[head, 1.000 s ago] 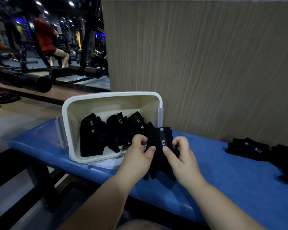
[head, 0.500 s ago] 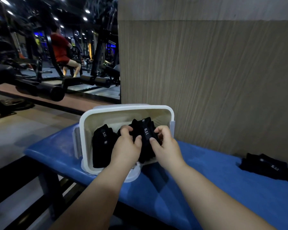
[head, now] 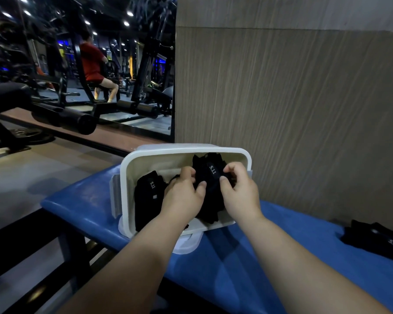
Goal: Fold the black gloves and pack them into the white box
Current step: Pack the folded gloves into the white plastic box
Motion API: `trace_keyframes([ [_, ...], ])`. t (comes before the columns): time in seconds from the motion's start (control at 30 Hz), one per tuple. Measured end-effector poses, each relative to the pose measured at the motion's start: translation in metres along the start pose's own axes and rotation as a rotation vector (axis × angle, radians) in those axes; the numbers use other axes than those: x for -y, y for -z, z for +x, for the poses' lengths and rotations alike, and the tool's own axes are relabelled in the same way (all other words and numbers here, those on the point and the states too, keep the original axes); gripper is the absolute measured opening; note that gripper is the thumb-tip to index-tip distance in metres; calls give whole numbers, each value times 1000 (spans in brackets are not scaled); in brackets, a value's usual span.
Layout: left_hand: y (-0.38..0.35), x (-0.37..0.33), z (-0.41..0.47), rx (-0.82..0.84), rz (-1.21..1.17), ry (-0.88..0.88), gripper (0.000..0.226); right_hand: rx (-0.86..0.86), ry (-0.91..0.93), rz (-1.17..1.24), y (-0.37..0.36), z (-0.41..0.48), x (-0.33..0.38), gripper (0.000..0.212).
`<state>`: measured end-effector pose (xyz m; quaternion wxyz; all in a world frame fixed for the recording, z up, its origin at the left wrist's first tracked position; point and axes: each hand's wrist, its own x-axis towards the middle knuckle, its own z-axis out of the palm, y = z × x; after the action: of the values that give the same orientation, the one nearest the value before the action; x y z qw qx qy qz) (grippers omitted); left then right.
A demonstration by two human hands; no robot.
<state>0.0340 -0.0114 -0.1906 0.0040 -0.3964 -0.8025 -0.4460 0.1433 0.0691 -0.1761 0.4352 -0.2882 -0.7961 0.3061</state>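
1. Two hands, both inside the box (head: pixel 132 168). Left hand (head: pixel 184 196) and right hand (head: pixel 241 196) pinch one folded glove (head: pixel 210 177) between thumbs and fingertips; left fingers (head: pixel 187 172) curl over its left edge, right fingers (head: pixel 230 169) over its right edge. Grasp closed on cloth, not released.
2. One glove in hand: held upright in the right half of the box, white "5.11" label facing up. Whether it rests on the box floor cannot be told.
3. One packed glove (head: pixel 149 196): standing at the left wall of the box, label showing. More black cloth lies between it and the held glove, mostly hidden by the left hand; count not legible.
4. One box: white, open, tilted toward the viewer, at the left end of the bench (head: pixel 236 264). A white lid (head: pixel 186 245) appears to lie under its near edge.
5. Loose gloves (head: pixel 379 241): on the bench well right of the box, unpacked; whether folded cannot be told, and the frame edge cuts them off.
6. Progress, as a judgement: underway, several gloves in, one being seated, the pile at right outstanding.
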Motion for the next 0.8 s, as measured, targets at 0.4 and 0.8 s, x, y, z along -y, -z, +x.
trace_keyframes([
  [0.4,-24,13,4,-14,145,6,45,123,-160,-246,-28,16,-8,28],
  [0.8,-40,22,12,131,263,-8,46,167,65,-387,-34,-3,-32,49],
])
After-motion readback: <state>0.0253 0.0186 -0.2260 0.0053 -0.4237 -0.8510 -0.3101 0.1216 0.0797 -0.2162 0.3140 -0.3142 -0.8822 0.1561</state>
